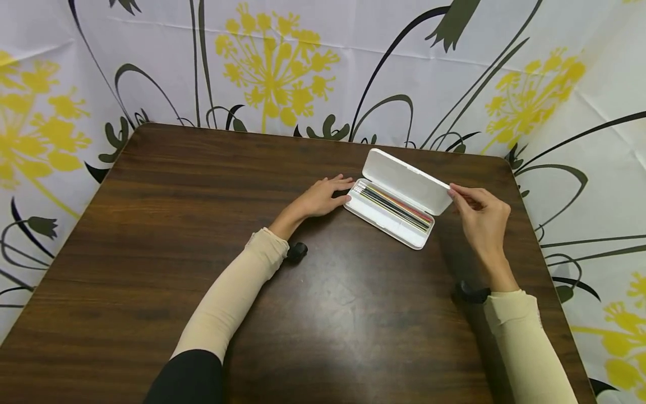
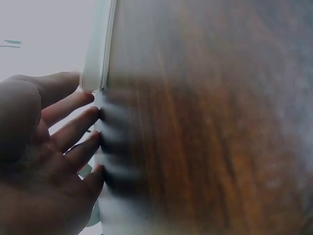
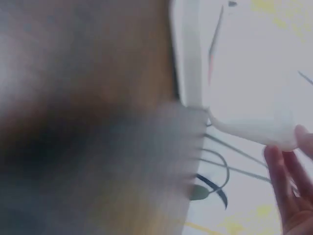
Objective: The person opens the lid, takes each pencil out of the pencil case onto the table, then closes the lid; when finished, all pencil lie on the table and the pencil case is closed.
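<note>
A white pencil case (image 1: 386, 226) lies at an angle on the brown table, its lid (image 1: 404, 180) raised along the far side. Several pencils (image 1: 396, 207) in dark, yellow and red tones lie lengthwise inside. My left hand (image 1: 323, 196) rests at the case's left end, fingers extended and spread, the thumb close against the corner. In the left wrist view the thumb touches the end of the case (image 2: 95, 54). My right hand (image 1: 481, 216) pinches the lid's right corner between thumb and fingers. The right wrist view shows those fingertips on the lid's edge (image 3: 254, 134).
The dark wood table (image 1: 151, 235) extends widely to the left and in front of the case. Behind and at the right hangs a white cloth (image 1: 353, 67) with yellow and grey flower prints. Dark wrist devices (image 1: 296, 252) sit below both wrists.
</note>
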The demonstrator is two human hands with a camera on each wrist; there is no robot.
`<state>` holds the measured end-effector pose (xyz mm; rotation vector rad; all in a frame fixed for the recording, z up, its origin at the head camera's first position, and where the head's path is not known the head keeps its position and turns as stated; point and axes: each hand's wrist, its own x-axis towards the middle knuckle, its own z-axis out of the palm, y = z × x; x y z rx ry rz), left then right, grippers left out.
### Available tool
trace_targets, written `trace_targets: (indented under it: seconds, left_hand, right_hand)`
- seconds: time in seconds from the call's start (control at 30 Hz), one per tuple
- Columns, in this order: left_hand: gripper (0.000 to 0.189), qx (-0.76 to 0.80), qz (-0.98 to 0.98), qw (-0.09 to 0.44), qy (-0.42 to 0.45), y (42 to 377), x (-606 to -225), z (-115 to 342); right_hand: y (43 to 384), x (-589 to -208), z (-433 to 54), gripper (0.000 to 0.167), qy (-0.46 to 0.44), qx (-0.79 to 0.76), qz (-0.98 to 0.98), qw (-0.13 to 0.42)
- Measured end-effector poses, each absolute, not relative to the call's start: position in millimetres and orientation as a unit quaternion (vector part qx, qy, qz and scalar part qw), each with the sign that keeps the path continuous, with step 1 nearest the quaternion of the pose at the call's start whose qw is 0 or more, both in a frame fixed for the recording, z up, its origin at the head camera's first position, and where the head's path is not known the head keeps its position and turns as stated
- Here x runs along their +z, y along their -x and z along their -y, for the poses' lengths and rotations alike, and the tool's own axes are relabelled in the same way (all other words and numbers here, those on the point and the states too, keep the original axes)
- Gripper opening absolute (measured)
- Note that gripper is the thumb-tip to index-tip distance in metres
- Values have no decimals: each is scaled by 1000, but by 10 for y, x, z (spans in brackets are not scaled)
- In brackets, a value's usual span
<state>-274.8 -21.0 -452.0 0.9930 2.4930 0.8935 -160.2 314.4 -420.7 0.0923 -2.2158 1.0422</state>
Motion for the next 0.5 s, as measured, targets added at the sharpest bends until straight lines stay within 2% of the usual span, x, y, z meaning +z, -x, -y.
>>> trace_targets:
  seconds: [0.3,0.5]
  left_hand:
    - [48,315,-870,160,-343,2753,-4482,214]
    - [48,313,-867,163,-352,2749,-4541,224]
  right_hand:
    - [1961,-4402,-3393,29,132,482,850,166]
    - [1952,-4574,-3452,32,150,477,857,125]
